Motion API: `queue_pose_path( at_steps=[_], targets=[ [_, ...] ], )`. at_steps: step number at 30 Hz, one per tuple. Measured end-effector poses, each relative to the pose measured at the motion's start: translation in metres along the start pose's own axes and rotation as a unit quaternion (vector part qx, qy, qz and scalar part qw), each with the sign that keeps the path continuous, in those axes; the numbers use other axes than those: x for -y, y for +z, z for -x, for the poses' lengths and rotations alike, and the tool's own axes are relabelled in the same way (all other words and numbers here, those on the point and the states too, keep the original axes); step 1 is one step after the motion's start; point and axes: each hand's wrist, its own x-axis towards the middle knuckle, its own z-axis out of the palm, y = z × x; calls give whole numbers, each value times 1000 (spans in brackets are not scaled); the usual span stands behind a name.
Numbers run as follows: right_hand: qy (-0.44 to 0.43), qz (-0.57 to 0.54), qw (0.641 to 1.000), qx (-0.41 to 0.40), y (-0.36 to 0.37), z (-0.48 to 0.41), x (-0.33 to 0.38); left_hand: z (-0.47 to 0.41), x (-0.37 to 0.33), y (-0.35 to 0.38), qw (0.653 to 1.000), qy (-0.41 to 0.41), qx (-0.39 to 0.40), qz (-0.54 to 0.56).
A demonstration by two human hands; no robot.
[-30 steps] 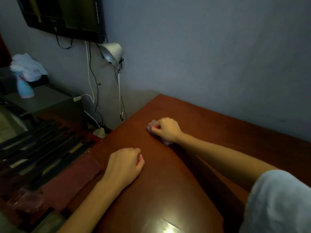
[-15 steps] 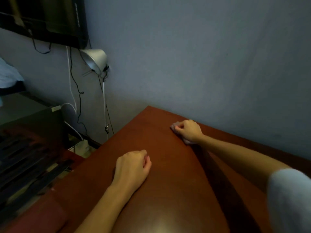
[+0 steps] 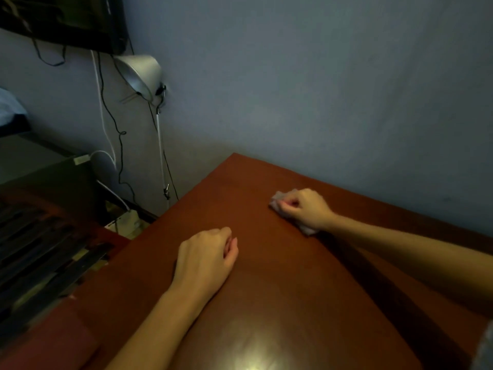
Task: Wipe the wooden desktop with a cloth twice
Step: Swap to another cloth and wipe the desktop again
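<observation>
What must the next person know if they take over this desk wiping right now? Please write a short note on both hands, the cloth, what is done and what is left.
Right hand: grips the small pale crumpled cloth and presses it on the reddish-brown wooden desktop, near the far edge by the grey wall.
Left hand: rests on the desktop nearer the person, fingers loosely curled, holding nothing.
Done: wiping is under way; the number of passes cannot be told.
Left: probably the rest of the desktop, until two full wipes are done.
</observation>
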Motion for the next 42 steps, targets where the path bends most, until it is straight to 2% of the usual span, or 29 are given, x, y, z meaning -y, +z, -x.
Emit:
queue_pose_path(
  at_steps=[4,7,9,11,15,17,19,22,25,28,33,40,42],
  targets=[
    [126,36,990,-47,-5,-49,-52,-2,-4,-3,1000,-11,19,-9],
    [197,20,978,-73,-4,-87,-39,-3,-5,-3,999,-21,31,-9],
    [212,6,974,-82,0,-103,-17,-2,-4,-3,999,-24,32,-6],
    [188,-11,980,-68,5,-107,11,-2,-4,-2,1000,-17,25,1],
    [62,-17,998,-22,15,-73,58,-1,-2,-1,1000,-18,13,2],
    [5,-9,1000,-1,16,-43,61,-2,-1,-2,1000,-17,6,-6],
    [-9,-5,1000,14,12,-24,42,-1,0,-1,1000,-15,7,-7],
    [95,-3,995,-34,0,-27,-10,-1,-1,1,1000,-3,-13,-4],
    [204,6,975,-82,-9,-58,-45,-2,-1,3,1000,1,-18,-19],
    [240,7,966,-99,-3,-105,-44,-3,-1,2,999,2,-13,-30],
    [207,8,975,-84,11,-136,-13,-3,1,3,1000,0,-6,-23],
    [-10,3,1000,-4,9,-37,29,-1,2,3,1000,-19,-5,-5],
    [0,1,1000,-8,1,-18,2,-1,2,3,1000,-19,-5,-1]
  ],
)
